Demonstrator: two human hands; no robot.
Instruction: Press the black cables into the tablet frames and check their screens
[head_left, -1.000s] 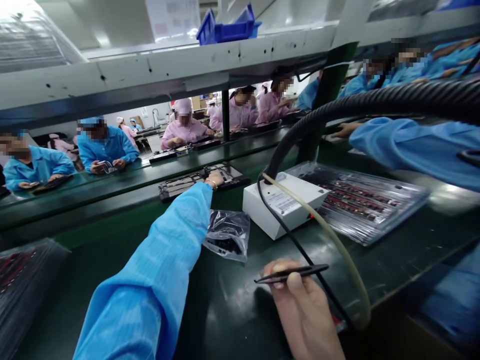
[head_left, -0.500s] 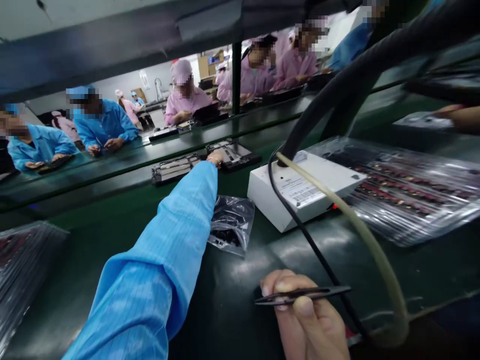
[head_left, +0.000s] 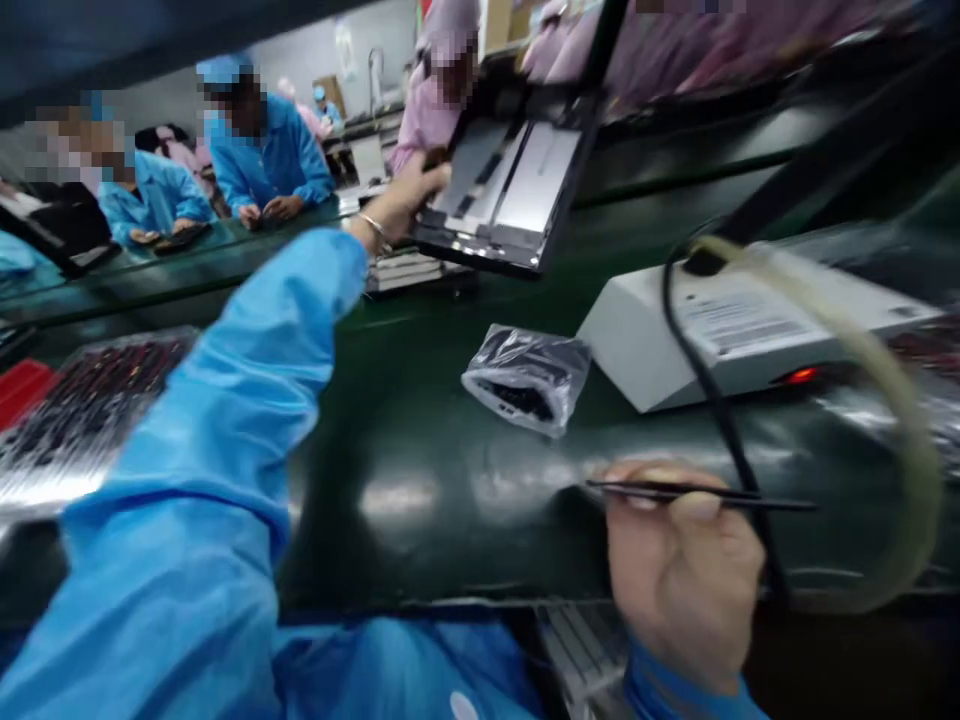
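My left hand (head_left: 411, 192), at the end of an outstretched blue sleeve, grips the left edge of an open tablet-like device (head_left: 536, 180). This device has a black frame and silver-grey panels inside; it is tilted and raised above the bench. Partly hidden beneath and behind it lies a similar device (head_left: 405, 272). Near the front edge of the bench, my right hand (head_left: 679, 570) is closed around thin black tweezers (head_left: 780, 503), held roughly level. A clear plastic bag (head_left: 529, 375) with dark small parts inside lies between the hands on the green surface.
A white box (head_left: 637, 345) with a red light stands at right, with a black cable (head_left: 709, 380) and yellowish hose (head_left: 919, 480) beside it. Clear trays (head_left: 112, 400) and a red container (head_left: 24, 390) lie at left. Co-workers (head_left: 266, 150) sit across the bench.
My left hand has lifted the tablet-like device off the bench, tilting it. The view has shifted, bringing my lap into sight. My right hand keeps the tweezers.
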